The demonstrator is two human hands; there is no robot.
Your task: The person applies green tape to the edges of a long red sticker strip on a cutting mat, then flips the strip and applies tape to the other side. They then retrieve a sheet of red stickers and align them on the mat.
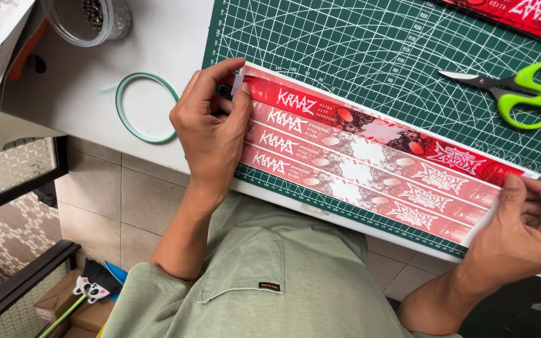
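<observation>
Head view: left hand (211, 125) and right hand (527, 228) pinch opposite ends of four red printed strips (364, 159); one pair of green scissors (511, 87) lies nearby.

You see green-handled scissors (515, 91) on the cutting mat (358, 37), a tape ring (147, 106) and clear jar (86, 22) on the tabletop (158, 37).

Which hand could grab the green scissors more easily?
Probably the right hand. It rests on the right end of the red strips, on the same side of the cutting mat as the green scissors. The left hand pinches the far end.
</observation>
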